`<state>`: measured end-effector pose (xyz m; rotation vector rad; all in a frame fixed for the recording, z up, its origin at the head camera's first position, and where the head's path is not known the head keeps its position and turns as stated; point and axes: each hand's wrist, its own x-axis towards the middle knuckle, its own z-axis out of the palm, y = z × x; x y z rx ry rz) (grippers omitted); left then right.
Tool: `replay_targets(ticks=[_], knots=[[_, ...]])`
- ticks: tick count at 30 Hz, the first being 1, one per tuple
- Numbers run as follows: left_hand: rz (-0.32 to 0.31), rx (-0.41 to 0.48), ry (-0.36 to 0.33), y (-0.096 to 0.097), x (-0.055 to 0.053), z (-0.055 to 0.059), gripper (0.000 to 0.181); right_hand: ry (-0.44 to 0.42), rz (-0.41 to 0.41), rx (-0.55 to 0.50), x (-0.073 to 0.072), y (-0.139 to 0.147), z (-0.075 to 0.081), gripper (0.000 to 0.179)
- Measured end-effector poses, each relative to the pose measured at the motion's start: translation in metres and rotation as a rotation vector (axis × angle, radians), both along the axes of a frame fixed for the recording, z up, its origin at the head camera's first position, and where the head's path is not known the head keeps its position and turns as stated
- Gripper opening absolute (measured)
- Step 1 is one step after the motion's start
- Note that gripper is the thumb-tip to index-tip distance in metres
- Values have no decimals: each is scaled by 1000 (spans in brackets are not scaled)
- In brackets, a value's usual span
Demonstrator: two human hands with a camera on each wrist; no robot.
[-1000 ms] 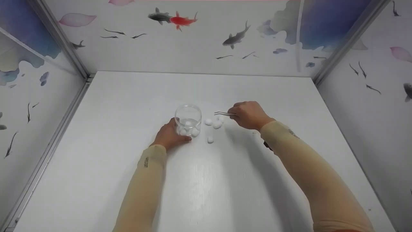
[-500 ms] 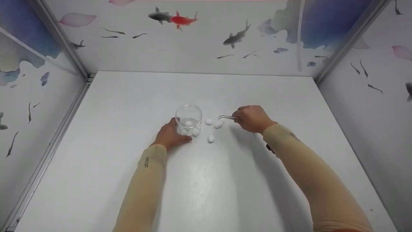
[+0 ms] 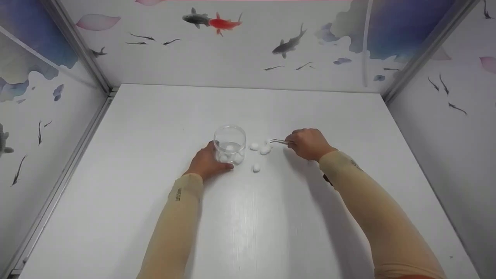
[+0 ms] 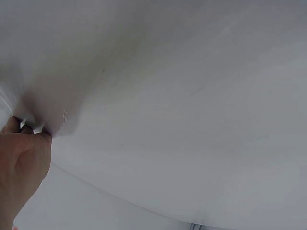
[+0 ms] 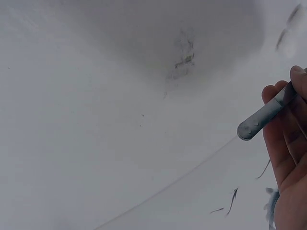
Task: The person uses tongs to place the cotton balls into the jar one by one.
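A clear jar (image 3: 230, 135) stands on the white table in the head view, with several white cotton balls (image 3: 237, 158) in its bottom. My left hand (image 3: 207, 161) holds the jar low on its left side, thumb across the front. My right hand (image 3: 310, 143), to the right, pinches metal tweezers (image 3: 283, 142) that point left. Their tips reach a white cotton ball (image 3: 267, 142) at the back of a small group. In the right wrist view, the tweezers' rounded rear end (image 5: 254, 125) sticks out past the fingers.
Beside the jar lie a cotton ball (image 3: 254, 147) and another cotton ball (image 3: 265, 150). A single cotton ball (image 3: 256, 168) is nearer the front. Panels with painted fish (image 3: 224, 24) enclose the white table (image 3: 240, 232) at the back and sides.
My right hand has moved right and slightly toward me, bringing the tweezers' tips from above the cotton balls to the rearmost one. My left hand stays on the jar.
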<state>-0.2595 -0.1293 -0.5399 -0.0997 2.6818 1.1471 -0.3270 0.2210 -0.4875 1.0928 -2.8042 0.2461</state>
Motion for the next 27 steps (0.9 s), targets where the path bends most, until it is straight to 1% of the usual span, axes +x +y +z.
replay_targets(ticks=[3,8,20,23,27], knots=[[3,9,-5,1,0,0,120,-5,-11,19,-1,1,-4,12],[2,-3,-2,2,0,0,119,-7,-30,44,-4,0,-7,14],[14,-21,-5,4,1,3,119,-19,-14,85,-7,-7,-15,13],[20,-24,-13,4,2,5,118,-7,-10,84,-7,-9,-15,11],[24,-20,-14,2,3,6,118,30,0,73,-8,-9,-15,10]])
